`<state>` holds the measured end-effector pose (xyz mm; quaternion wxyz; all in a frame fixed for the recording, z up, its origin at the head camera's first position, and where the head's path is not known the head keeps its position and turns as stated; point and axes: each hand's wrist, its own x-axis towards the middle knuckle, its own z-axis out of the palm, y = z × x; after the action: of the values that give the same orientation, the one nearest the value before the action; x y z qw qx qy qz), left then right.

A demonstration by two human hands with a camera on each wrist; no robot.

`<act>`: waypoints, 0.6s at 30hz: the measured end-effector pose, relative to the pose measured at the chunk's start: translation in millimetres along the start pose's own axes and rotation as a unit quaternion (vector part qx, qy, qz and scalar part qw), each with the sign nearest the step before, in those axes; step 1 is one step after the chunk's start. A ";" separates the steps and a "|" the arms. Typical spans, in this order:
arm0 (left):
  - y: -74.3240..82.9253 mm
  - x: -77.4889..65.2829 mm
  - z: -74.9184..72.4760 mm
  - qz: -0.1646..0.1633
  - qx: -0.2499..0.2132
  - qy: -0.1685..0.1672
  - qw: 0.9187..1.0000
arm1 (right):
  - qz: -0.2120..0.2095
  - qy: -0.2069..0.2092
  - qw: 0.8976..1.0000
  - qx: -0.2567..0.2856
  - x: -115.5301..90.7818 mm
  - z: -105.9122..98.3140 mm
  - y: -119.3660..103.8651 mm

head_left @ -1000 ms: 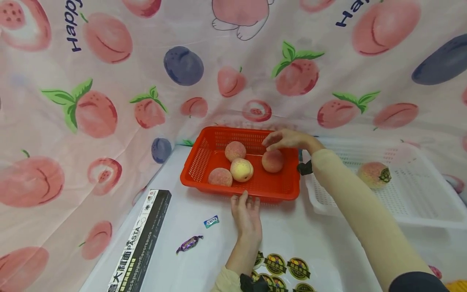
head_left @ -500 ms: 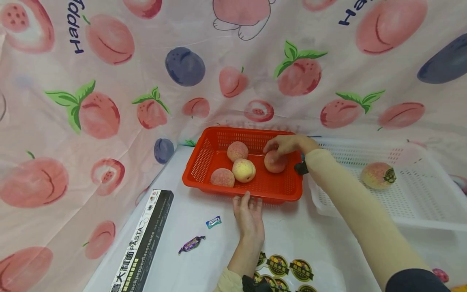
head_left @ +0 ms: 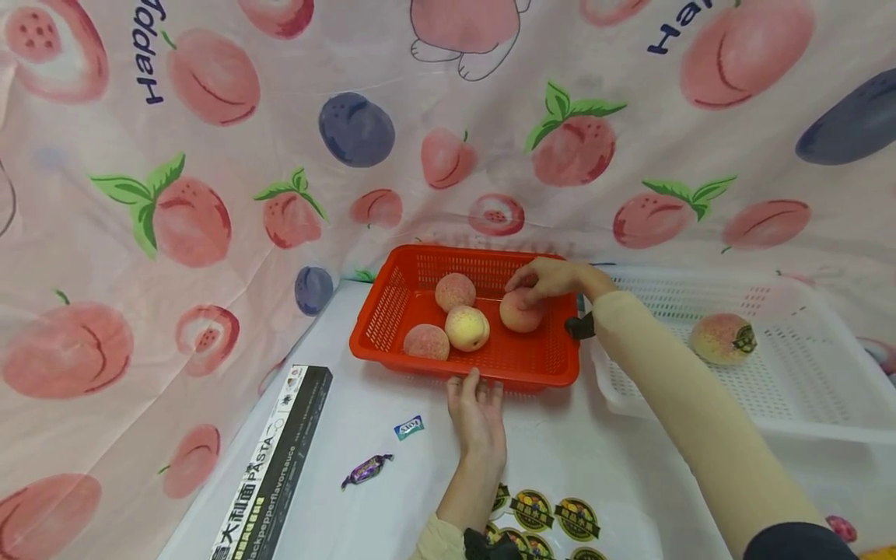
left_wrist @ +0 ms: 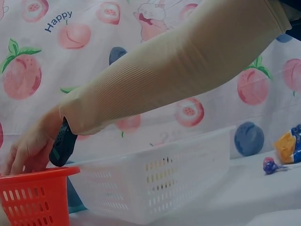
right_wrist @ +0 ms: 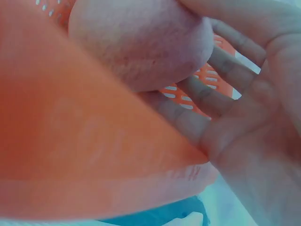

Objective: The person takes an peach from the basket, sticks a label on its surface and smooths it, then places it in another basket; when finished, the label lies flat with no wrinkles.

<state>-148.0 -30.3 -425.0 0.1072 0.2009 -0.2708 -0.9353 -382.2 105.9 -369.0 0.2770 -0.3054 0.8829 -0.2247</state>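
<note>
In the head view, the red plastic basket (head_left: pixel 521 359) contains several peaches. My right hand (head_left: pixel 551 278) reaches over its right side and grips the rightmost peach (head_left: pixel 516 315) from above. The right wrist view shows thumb and fingers about this peach (right_wrist: pixel 141 44), with the basket wall hiding part of it. Beside it in the basket lie a yellowish peach (head_left: pixel 466 328) and pinker ones, such as the rear peach (head_left: pixel 455 291). My left hand (head_left: pixel 479 424), palm up with loosely extended fingers, touches the basket's front side just below the rim.
A white basket (head_left: pixel 805 381) on the right holds a peach with a black-gold sticker (head_left: pixel 723 339). Round stickers (head_left: pixel 532 509) lie near the front. Left of the hands are a purple-wrapped candy (head_left: pixel 367 470), a small blue-green packet (head_left: pixel 409 427) and a long pasta box (head_left: pixel 280 459).
My right hand has lowered from above the rightmost peach and taken hold of it. That peach has shifted slightly left. The left hand stays at the basket's front.
</note>
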 end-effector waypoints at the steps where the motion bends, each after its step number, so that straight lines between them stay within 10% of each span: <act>1: 0.1 -0.2 -0.3 -0.001 0.001 -0.001 1.000 | 0.000 0.004 1.000 0.006 -0.4 0.3 0.7; 18: -3.3 0.0 -0.4 0.001 -0.002 0.002 1.000 | -0.023 0.054 0.997 0.055 -29.8 5.7 -10.1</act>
<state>-148.2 -27.8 -427.1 0.1092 0.2023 -0.2693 -0.9352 -354.8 117.1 -357.1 0.2404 -0.2971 0.8758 -0.2949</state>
